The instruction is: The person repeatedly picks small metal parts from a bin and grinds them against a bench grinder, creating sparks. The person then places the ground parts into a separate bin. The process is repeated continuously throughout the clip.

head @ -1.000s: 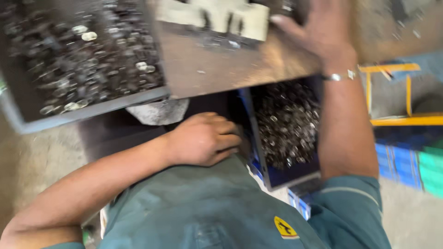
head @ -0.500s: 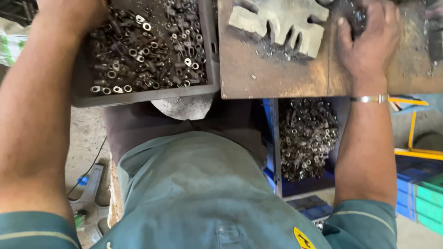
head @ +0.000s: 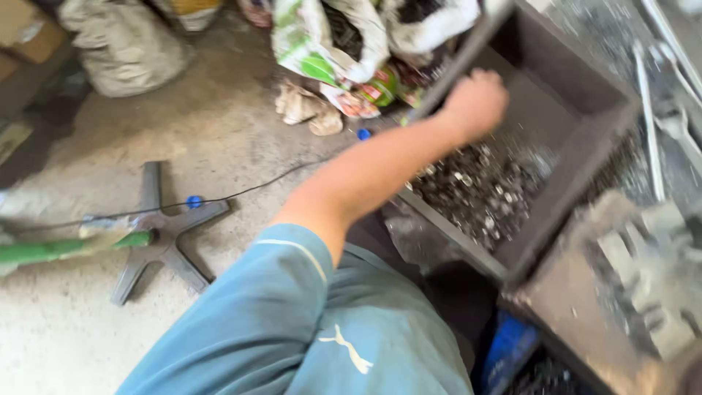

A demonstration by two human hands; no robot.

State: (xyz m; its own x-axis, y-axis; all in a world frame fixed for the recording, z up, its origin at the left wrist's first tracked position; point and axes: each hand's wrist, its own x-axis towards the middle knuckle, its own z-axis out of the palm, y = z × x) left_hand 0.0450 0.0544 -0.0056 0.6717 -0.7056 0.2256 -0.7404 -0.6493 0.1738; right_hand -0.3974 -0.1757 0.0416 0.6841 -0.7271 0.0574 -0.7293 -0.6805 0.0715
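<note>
My left hand (head: 475, 102) reaches out from a teal sleeve to the far rim of a grey metal tray (head: 585, 146). Its fingers are curled into a fist at that rim and seem to grip it. Several small shiny metal rings and nuts (head: 482, 190) lie heaped in the tray's near end, while its far end is bare. To the right, a pale toothed metal block (head: 651, 278) rests on a rusty bench plate (head: 563, 307). My right hand is out of view.
On the concrete floor to the left are a star-shaped metal chair base (head: 164, 234), a green pipe (head: 66, 247) and a thin black cable (head: 241, 192). Sacks and bags (head: 329, 36) are piled at the back. A blue crate (head: 504, 351) sits below the bench.
The view has swung left toward the floor. My left hand stays at the tray's far edge, and the right hand and the toothed block it touched have slid toward the right edge.
</note>
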